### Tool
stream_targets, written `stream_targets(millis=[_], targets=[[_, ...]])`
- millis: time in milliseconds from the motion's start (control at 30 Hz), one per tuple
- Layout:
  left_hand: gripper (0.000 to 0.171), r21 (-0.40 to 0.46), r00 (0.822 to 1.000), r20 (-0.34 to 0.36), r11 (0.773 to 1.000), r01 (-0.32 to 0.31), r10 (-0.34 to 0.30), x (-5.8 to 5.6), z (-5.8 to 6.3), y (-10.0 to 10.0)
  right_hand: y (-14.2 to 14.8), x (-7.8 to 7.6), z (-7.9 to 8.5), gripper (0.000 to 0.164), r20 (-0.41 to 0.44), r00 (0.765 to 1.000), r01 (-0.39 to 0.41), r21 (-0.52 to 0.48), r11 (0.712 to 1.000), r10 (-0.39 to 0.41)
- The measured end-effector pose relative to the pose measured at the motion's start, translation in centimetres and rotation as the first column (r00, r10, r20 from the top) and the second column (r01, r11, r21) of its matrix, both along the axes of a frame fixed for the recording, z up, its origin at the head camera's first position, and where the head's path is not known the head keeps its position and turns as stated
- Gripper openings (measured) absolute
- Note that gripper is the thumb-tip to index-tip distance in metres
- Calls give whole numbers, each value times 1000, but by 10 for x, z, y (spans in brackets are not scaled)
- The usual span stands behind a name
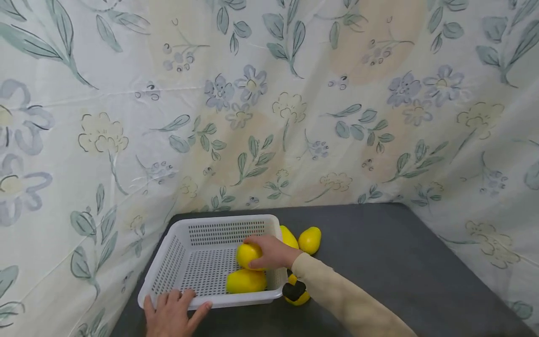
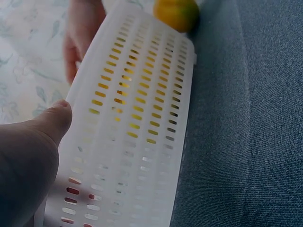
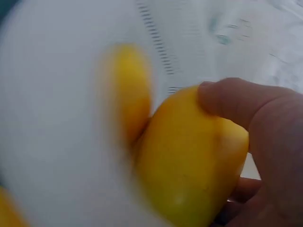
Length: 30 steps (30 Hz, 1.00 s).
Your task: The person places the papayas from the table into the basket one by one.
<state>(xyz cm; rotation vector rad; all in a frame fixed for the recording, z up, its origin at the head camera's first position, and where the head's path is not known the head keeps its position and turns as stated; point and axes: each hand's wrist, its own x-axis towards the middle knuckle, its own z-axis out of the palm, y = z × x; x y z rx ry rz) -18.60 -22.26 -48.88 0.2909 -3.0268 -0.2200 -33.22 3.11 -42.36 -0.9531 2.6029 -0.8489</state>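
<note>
My right hand (image 1: 273,252) grips a yellow mango (image 1: 247,255) inside the white plastic basket (image 1: 147,281), near its right wall. In the right wrist view, the thumb presses on this mango's (image 3: 184,156) side, while most of the other fingers are hidden behind it. A second mango (image 1: 246,282) lies on the basket floor just in front, along the near wall. At the basket's near left corner, my left hand (image 1: 170,313) holds the rim, its fingers bent over the edge. The left thumb (image 2: 54,120) lies on that rim in the left wrist view.
Outside the basket's right wall, more mangoes lie on the dark table (image 1: 358,243): one mango (image 1: 310,240) at the back, another (image 1: 288,237) close to the wall, and a third (image 1: 298,299) partly behind a small black object (image 1: 294,290). A flowered cloth (image 1: 294,117) hangs behind and at both sides.
</note>
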Motion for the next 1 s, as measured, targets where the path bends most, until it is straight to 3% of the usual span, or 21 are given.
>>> stream_targets(millis=[233,633,800,1000], targets=[[95,-18,1000,-12,1000,-5,4,0,4,3,-3,1,-5,70,-22,999,31,42,999,-30],[80,-6,1000,23,1000,-15,15,1,7,6,2,2,2,65,-2,999,42,8,999,-42],[87,-10,1000,28,1000,-15,15,7,7,8,19,1,7,63,-54,997,57,-49,997,-60],[89,-3,998,61,1000,1,0,5,6,4,59,-4,20,60,-98,990,95,-108,990,-106]])
